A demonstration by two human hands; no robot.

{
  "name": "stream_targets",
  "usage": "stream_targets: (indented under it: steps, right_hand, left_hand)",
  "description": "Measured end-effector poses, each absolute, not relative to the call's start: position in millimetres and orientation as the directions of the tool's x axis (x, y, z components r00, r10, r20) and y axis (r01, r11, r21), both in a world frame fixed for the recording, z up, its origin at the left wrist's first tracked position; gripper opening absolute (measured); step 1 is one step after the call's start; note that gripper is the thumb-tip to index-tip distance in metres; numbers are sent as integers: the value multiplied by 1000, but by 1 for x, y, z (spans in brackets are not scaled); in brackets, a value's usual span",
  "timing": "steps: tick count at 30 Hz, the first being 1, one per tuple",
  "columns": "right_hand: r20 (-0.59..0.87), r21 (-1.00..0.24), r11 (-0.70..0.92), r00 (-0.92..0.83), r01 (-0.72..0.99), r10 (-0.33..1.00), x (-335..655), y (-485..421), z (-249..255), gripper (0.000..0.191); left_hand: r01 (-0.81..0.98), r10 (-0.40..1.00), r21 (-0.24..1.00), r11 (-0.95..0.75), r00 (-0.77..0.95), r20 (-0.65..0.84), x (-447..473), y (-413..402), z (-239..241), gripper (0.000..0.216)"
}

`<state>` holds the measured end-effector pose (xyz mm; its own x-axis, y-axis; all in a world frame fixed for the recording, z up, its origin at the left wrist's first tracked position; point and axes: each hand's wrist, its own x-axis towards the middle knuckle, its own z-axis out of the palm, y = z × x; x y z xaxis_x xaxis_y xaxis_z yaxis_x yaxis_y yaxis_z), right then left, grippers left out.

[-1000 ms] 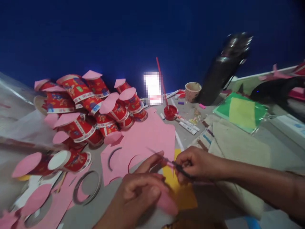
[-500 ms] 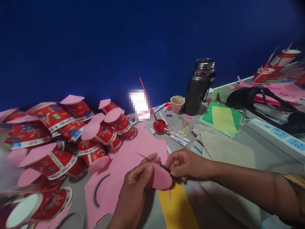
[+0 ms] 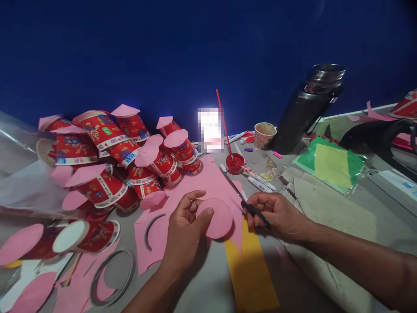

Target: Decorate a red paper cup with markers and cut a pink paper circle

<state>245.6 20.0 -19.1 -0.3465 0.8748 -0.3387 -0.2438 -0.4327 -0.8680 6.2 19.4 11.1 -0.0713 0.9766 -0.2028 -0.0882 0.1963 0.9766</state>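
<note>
A round pink paper disc (image 3: 215,218) is pinched between the thumb and fingers of my left hand (image 3: 189,217), its face toward me. My right hand (image 3: 273,213) is wrapped round dark-handled scissors (image 3: 240,195), whose blades point up and left, apart from the disc. Beneath both hands lies a large pink paper sheet (image 3: 182,195) with cut edges. A strip of yellow paper (image 3: 250,269) comes out from under it toward me.
Red patterned paper cups (image 3: 104,191) with pink discs on them are piled at left. A grey ring (image 3: 112,278) lies in front. Behind stand a red paint pot (image 3: 235,163), a small paper cup (image 3: 264,135) and a black flask (image 3: 302,113). At right are green paper (image 3: 329,163) and a power strip (image 3: 394,187).
The scissors have moved off the pink disc to the right, and their blades now show clearly. My left hand has turned the disc to face me. The view has shifted left.
</note>
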Motion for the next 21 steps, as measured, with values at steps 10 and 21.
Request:
stream_targets:
  steps: [10, 21]
  right_hand:
    - [-309, -772, -481, -415, -416, 856, 249, 29, -23, 70]
    - [-199, -977, -205, -87, -65, 976, 242, 17, -22, 32]
  left_hand:
    - [-440, 898, 810, 387, -21, -440, 11, 25, 16, 50]
    - [-321, 938, 898, 302, -69, -340, 6, 24, 14, 44]
